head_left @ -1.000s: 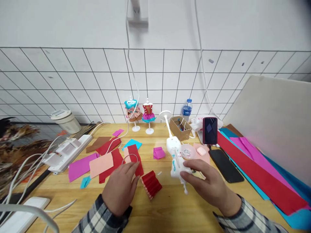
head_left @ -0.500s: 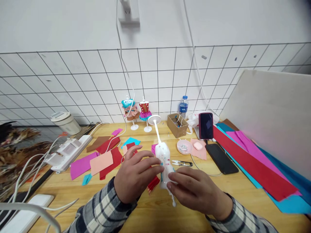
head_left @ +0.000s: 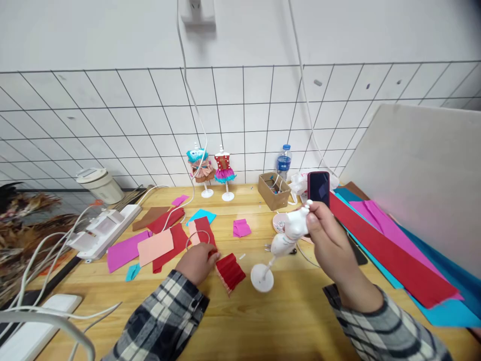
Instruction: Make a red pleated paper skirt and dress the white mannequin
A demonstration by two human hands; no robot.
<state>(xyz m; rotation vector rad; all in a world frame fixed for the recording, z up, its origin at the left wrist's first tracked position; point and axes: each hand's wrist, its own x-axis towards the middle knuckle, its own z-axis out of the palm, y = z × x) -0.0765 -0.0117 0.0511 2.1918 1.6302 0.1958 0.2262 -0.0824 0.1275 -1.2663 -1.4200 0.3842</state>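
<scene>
A small white mannequin (head_left: 283, 244) on a round base is tilted, its neck pinched by my right hand (head_left: 332, 240). My left hand (head_left: 198, 261) is closed low over the table, at the lower edge of a red and peach cloth (head_left: 203, 228) with a thin ring on it; what its fingers grip, if anything, is too hidden to tell. Just right of that hand lies a pleated dark red piece (head_left: 231, 272). A magenta scrap (head_left: 241, 228) sits behind it. Small scissors (head_left: 293, 251) are partly covered by the mannequin.
Two dressed mini mannequins (head_left: 224, 168) stand at the wall beside a cardboard box (head_left: 274, 192) and a bottle (head_left: 283, 161). Cloth pieces (head_left: 156, 247) and a power strip (head_left: 108, 233) lie left. A phone (head_left: 318, 187) and long cloth strips (head_left: 394, 250) are at right.
The mannequin has turned from base-up to base-down and moved right with my right hand. My left hand has left it and come down to the table on the left, uncovering the pleated red piece.
</scene>
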